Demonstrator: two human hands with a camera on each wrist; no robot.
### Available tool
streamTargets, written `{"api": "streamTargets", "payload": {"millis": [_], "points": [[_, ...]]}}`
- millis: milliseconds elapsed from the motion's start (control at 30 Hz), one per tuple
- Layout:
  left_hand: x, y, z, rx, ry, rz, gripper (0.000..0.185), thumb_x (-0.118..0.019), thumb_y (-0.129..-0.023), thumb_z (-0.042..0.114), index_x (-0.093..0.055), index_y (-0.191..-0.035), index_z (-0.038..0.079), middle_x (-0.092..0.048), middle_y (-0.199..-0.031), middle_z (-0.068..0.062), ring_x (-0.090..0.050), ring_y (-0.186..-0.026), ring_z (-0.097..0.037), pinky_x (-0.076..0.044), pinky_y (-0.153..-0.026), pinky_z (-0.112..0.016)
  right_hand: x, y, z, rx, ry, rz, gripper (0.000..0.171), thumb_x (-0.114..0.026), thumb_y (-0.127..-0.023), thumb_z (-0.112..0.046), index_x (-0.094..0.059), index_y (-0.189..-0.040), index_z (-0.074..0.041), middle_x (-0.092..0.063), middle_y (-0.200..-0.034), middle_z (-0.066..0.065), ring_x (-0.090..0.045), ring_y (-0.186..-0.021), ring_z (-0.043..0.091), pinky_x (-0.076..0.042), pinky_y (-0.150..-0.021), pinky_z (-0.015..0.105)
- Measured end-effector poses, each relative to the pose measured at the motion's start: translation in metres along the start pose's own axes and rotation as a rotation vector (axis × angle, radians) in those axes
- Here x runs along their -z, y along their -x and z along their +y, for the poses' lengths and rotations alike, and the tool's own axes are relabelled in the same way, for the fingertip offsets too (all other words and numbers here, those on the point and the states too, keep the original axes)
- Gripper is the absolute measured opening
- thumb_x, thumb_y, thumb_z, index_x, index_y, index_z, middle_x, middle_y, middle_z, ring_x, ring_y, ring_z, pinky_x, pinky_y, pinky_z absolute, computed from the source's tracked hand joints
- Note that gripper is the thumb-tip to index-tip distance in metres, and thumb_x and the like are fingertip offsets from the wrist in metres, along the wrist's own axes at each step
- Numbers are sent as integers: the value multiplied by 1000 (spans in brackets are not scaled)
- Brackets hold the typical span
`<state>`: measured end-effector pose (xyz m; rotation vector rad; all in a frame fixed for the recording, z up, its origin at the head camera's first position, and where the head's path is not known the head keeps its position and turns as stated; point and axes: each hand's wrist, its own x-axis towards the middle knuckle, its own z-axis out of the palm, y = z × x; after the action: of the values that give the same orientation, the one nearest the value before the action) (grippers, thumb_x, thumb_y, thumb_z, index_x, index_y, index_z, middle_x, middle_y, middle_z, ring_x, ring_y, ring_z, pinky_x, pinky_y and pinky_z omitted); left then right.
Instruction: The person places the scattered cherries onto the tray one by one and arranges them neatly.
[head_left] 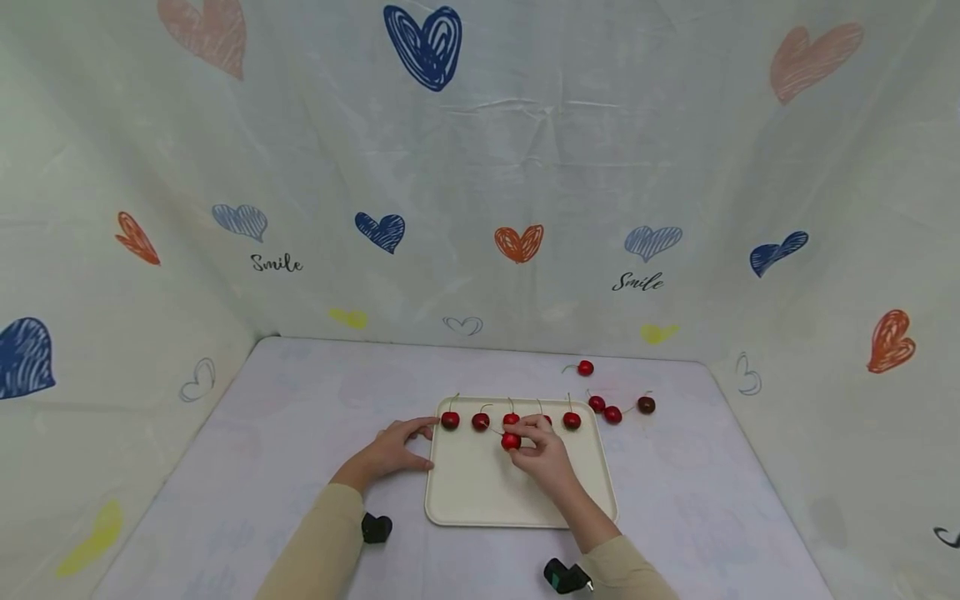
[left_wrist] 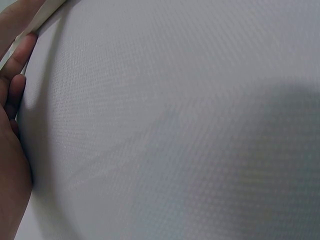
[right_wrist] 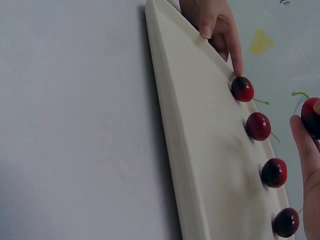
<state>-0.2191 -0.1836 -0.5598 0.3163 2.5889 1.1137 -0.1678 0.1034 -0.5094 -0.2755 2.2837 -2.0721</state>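
Pinching cherry (head_left: 511, 441): right hand (head_left: 546, 457) | left hand (head_left: 390, 454) relaxed, seemingly touching tray (head_left: 480, 500)

Left hand (head_left: 390, 452): flat, fingers extended and relaxed, forearm angled inward. Right hand (head_left: 543, 454): fingers curled in a pinch, wrist raised.

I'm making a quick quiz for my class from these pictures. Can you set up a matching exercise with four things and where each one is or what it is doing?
Things:
1. left hand
2. right hand
3. cream tray
4. darkest cherry

Places or states:
A. lies on the table, right of the tray
B. pinches a red cherry over the tray
C. rests at the tray's left edge
D. carries a row of cherries along its far edge

Pairs: 1-C, 2-B, 3-D, 4-A
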Motion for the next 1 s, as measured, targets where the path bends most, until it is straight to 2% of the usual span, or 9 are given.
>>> {"api": "streamTargets", "payload": {"millis": [167,367,500,633,767,867,1000], "points": [[-1,-1,0,3,-7,2,74,-88,-71,28,-55,-137,20,-55,-103,13,-45,-110,-21,-31,-100,-58,-12,2,4,24,24,-59,36,-63,-78,17,-63,-114,16,-52,-124,24,-58,-107,19,-52,-77,22],[-2,-1,0,19,-12,6,74,-89,-70,28,-56,-137,21,-55,-103,13,-45,-110,-20,-31,-100,-58,-24,2,10,25,29,-107,37,-64,-80,15,-63,-117,13,-56,-124,20,-55,-112,22,-52,-81,23],[-2,-1,1,21,-9,7,74,-88,-70,28,-56,-137,22,-55,-103,13,-45,-109,-19,-33,-99,-57,-34,2,13,26,20,-121,37,-63,-80,15,-64,-117,13,-58,-122,22,-57,-109,20,-52,-81,23],[-1,-1,0,13,-1,5,75,-88,-71,29,-55,-137,21,-54,-104,13,-45,-109,-19,-34,-98,-56,-43,0,17,44,18,-110,36,-64,-80,15,-64,-116,13,-59,-120,23,-60,-106,16,-52,-81,24],[0,0,-1,5,-5,1,76,-88,-71,30,-54,-138,21,-54,-106,13,-45,-108,-19,-34,-97,-55,-51,-1,21,72,12,-89,32,-66,-81,13,-65,-113,14,-60,-117,26,-61,-105,19,-52,-84,30],[0,0,-2,-6,-12,-1,75,-88,-71,30,-54,-138,20,-55,-105,13,-45,-109,-19,-33,-98,-56,-57,-1,24,58,-18,-74,30,-68,-81,12,-65,-111,14,-61,-114,25,-62,-102,21,-52,-85,31],[-1,0,-3,-15,-5,-4,74,-88,-71,28,-55,-137,20,-55,-103,15,-45,-109,-19,-30,-99,-58,-63,0,30,8,-52,-56,27,-72,-80,10,-67,-106,11,-62,-107,17,-62,-94,18,-52,-81,25]]}}
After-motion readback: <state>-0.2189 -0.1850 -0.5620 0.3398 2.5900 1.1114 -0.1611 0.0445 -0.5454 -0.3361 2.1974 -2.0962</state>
